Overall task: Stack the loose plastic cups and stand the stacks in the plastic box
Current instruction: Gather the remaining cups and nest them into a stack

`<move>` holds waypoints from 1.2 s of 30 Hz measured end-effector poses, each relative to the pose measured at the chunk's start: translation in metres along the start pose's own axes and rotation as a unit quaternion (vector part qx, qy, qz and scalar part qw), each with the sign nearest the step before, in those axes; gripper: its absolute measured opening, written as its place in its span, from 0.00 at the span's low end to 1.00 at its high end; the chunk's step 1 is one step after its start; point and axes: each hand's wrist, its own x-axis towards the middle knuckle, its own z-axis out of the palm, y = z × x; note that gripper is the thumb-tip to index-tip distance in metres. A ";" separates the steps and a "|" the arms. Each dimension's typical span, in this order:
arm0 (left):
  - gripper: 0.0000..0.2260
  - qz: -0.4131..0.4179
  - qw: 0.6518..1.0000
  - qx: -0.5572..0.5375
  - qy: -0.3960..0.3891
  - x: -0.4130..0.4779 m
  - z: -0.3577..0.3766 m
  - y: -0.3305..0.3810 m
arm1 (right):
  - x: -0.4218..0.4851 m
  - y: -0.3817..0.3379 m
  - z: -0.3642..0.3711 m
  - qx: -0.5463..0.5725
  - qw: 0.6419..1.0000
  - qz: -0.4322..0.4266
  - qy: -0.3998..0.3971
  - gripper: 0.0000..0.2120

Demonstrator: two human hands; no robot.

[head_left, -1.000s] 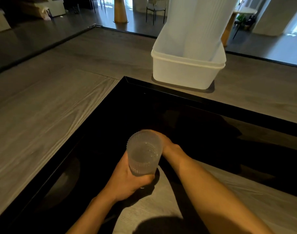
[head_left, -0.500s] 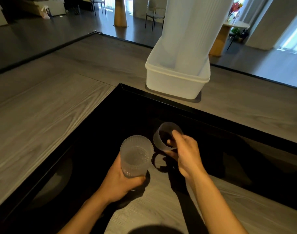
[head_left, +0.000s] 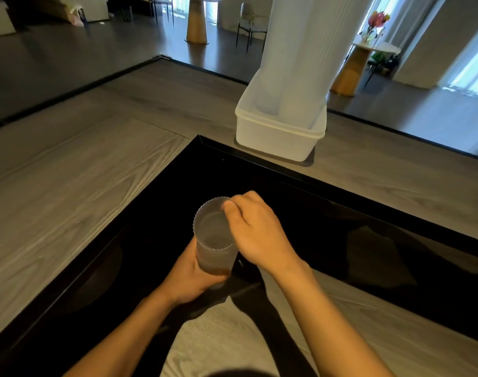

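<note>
Both hands meet low in the view, above the near edge of a glossy black panel [head_left: 368, 254] set into the grey wooden tabletop [head_left: 69, 200]. The left hand [head_left: 194, 278] curls its fingers and thumb round the base of the lower cup [head_left: 217, 261], holding it mouth up. A ribbed, translucent upper cup [head_left: 209, 221] sits nested in it, its scalloped rim standing clear above the lower cup's rim. The right hand [head_left: 257, 232] comes in from the right with its fingers bent over the far side of that rim and its thumb tip against the near side, pinching the upper cup.

Beyond the far edge of the black panel, well apart from the hands, the white plastic box [head_left: 276, 137] stands on the tabletop. Tall stacks of cups [head_left: 295, 63] rise from it past the top of the picture; how many is too blurred to tell.

Farther back on the dark floor are a round table [head_left: 196, 25], a chair [head_left: 253, 23] and flowers [head_left: 376, 20]
</note>
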 end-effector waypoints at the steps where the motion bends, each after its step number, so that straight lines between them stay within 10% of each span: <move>1: 0.37 0.002 1.000 -0.001 -0.001 0.000 0.000 0.000 | 0.002 0.001 0.000 -0.023 1.000 0.004 -0.004 0.15; 7: 0.38 0.020 1.000 0.003 -0.016 -0.003 0.000 0.002 | -0.001 0.016 -0.001 -0.002 0.983 0.069 -0.173 0.26; 11: 0.34 0.007 1.000 0.014 -0.011 -0.004 0.001 -0.001 | -0.005 0.043 0.013 0.323 0.925 0.202 0.005 0.19; 15: 0.35 -0.003 1.000 0.010 0.006 -0.004 0.003 -0.007 | -0.002 0.101 0.062 0.198 0.921 0.325 0.081 0.07; 24: 0.33 0.003 1.000 0.012 -0.002 -0.003 0.003 -0.009 | 0.004 0.100 0.100 0.384 0.874 0.298 -0.008 0.09; 36: 0.37 -0.008 0.999 0.028 0.014 -0.005 0.007 -0.002 | -0.022 0.042 0.007 0.235 0.957 0.101 0.135 0.15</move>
